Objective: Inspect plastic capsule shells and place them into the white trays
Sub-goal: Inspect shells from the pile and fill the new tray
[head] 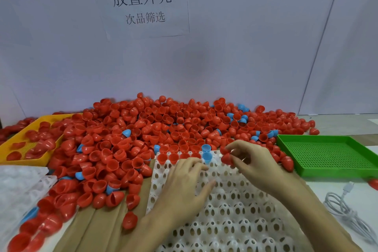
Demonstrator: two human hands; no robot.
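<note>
At the left we see the pile of red shells [143, 139] on the counter [347, 194]. Our left hand [184, 188] rests flat with relaxed fingers on the white tray [235, 210]. Just to the right, our right hand [253, 163] pinches a red shell [226, 158] above the tray's far edge, beside a blue shell [207, 157].

Count on the counter [347, 190]: 2 hands, left hand [184, 186] and right hand [253, 161]. 1 white tray [235, 210] in front, further white trays [18, 186] stacked at left, number unclear. 1 yellow tray [12, 145], 1 green tray [331, 153], 1 white cable [345, 208], 1 paper sign [141, 4]. Red shells [143, 129]: too many to count. Blue shells [206, 157]: roughly 20 visible.
</note>
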